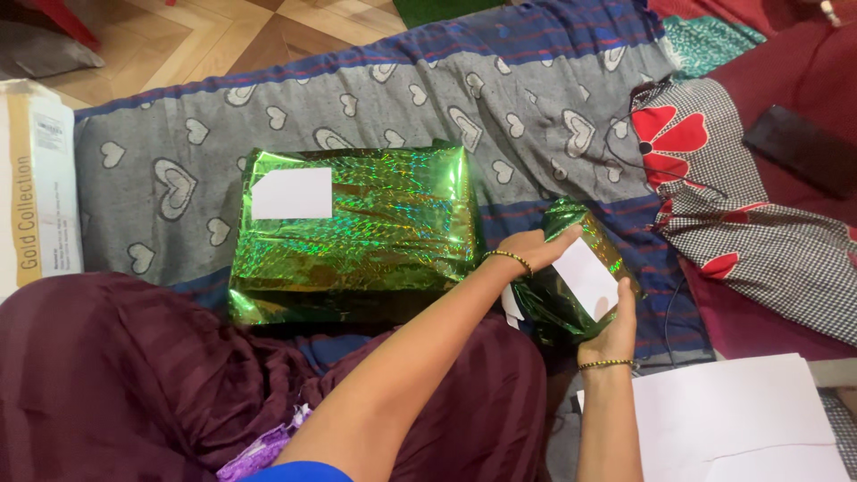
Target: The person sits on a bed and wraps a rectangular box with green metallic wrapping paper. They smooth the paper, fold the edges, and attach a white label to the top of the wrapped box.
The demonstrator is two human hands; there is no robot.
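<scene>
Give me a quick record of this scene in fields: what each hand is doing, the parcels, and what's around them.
Left hand: rests on top of the small green foil parcel
Right hand: grips the small parcel's near end
Label: white blank card on the small parcel
Large green foil parcel: lies beside it, bearing a white card
Surface: grey heart-print cloth
Nearby: white paper sheets, cardboard box

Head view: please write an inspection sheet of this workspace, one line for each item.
Surface: grey cloth with heart shapes, spread over a wooden floor.
Job's things: small green foil parcel with a white label; large green foil parcel lies beside it.
Clutter: white paper sheets, cardboard box, checked cloth with red flowers, dark flat object.
Grippers: left hand presses on the small parcel; right hand holds it.
Cables: thin dark cable on the checked cloth.
Surroundings: maroon garment over the person's lap.
</scene>
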